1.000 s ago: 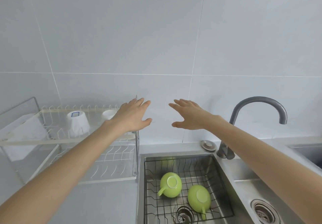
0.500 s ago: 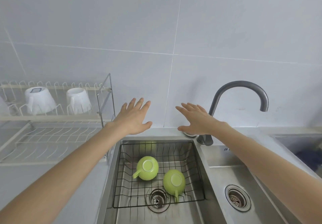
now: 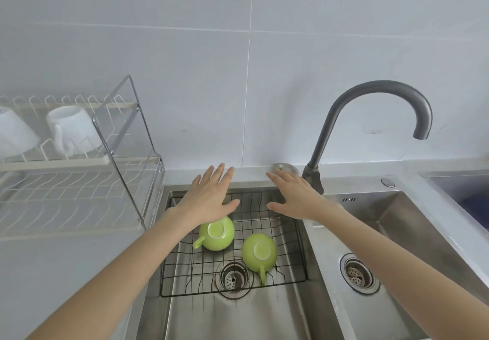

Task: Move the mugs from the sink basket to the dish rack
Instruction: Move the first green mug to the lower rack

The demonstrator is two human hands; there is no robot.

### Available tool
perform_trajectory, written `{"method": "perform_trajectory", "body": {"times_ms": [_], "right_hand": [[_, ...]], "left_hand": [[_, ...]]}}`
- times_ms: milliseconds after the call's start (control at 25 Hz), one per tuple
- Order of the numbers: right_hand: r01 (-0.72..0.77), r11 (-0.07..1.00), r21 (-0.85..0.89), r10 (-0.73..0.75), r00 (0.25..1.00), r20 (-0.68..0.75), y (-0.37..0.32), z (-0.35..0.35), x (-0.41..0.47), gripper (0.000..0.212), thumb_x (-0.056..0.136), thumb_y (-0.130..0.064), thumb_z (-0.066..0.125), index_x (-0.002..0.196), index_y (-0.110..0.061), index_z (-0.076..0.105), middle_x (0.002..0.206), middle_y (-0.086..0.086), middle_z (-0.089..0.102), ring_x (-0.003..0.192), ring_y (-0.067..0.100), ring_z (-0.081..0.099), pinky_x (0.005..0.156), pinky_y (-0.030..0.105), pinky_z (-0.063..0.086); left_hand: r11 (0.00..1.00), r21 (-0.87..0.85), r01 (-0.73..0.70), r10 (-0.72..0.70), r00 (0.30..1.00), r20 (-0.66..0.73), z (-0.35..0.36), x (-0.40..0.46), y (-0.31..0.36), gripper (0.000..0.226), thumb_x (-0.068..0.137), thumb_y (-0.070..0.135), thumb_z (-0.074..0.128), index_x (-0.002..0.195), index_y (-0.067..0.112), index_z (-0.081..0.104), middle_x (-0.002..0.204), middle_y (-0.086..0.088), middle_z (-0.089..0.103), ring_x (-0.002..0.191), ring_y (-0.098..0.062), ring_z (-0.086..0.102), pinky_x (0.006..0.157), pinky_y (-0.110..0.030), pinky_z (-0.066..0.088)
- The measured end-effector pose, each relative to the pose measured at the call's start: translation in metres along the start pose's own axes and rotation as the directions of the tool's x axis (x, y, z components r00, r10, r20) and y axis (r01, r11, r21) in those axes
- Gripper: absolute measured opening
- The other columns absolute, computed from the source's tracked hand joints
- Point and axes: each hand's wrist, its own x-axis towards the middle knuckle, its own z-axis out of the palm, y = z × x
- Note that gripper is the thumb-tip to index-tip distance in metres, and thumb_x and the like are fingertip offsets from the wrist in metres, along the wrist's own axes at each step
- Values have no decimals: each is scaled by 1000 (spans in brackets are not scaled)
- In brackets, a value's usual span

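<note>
Two green mugs lie upside down in the black wire sink basket [image 3: 288, 236]. The left green mug [image 3: 217, 233] has its handle pointing left; the right green mug [image 3: 259, 252] has its handle toward me. My left hand [image 3: 209, 196] hovers flat with fingers spread just above and behind the left mug, holding nothing. My right hand [image 3: 296, 196] is also flat and empty over the basket's back right corner. The white two-tier dish rack [image 3: 79, 196] stands on the counter to the left, with two white mugs [image 3: 71, 128] upside down on its upper tier.
A grey gooseneck faucet [image 3: 370, 117] rises behind the divider between the two steel sink bowls. The left bowl's drain [image 3: 232, 276] lies under the basket; a second drain [image 3: 360, 273] sits in the right bowl. A tiled wall runs along the back.
The view has tilted down and toward the sink. Both hands have come down from in front of the wall to just above the basket, still flat and empty.
</note>
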Motion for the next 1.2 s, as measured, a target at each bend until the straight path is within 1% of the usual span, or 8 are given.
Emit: {"method": "perform_trajectory", "body": {"times_ms": [160,440,640,720,800,880,1080,1200], "right_hand": [[-45,996,71,41,998,56,14,29,8,72,90,-35,52,147,-15,14,156,11,18,144,26,17,117,38,17],[-188,957,221,133,961,241,41,95,21,73,90,-32,53,148,-16,11,157,13,13,145,27,13,118,38,14],[-324,880,347,188,909,372,54,141,34,71,90,-29,54,147,-12,14,155,14,20,142,31,22,116,41,24],[-369,840,398,198,891,408,56,158,38,68,90,-25,54,146,-12,18,149,17,29,137,33,31,112,39,29],[-412,809,420,211,869,447,56,174,40,66,90,-22,54,145,-12,19,141,21,37,130,36,39,107,36,34],[-450,786,424,225,847,481,56,189,43,66,90,-21,53,145,-9,18,139,24,37,127,38,42,104,35,36],[-537,672,510,294,826,482,58,209,51,68,91,-17,50,147,-14,12,142,22,35,128,37,41,104,35,36],[-569,628,530,333,813,478,59,218,57,66,91,-19,48,147,-17,12,138,22,38,124,38,44,103,40,38]], "left_hand": [[998,-57,-3,7,997,75,36,18,2,74,91,46,39,146,17,-1,158,-10,-1,145,-27,3,118,-44,14],[978,-195,72,-24,971,238,102,44,2,76,89,46,43,146,17,2,158,-8,3,145,-24,6,118,-41,16],[932,-327,155,-42,944,328,143,56,3,74,89,42,46,145,15,7,157,-6,11,144,-22,15,115,-39,23],[875,-415,248,-83,923,376,159,61,5,73,88,41,48,145,13,11,156,-7,16,142,-22,20,114,-38,24],[769,-518,375,-142,890,434,176,65,8,71,88,38,50,144,11,16,153,-9,24,140,-22,26,113,-36,25],[661,-587,467,-188,861,473,192,69,12,66,87,35,53,141,11,24,148,-11,34,134,-24,36,110,-35,30],[507,-639,579,-270,811,519,215,79,18,54,86,24,58,134,10,37,134,-8,50,122,-23,47,94,-26,37],[475,-646,597,-294,800,524,225,83,23,49,85,20,60,129,9,41,128,-8,54,116,-20,50,74,-13,31]]}}
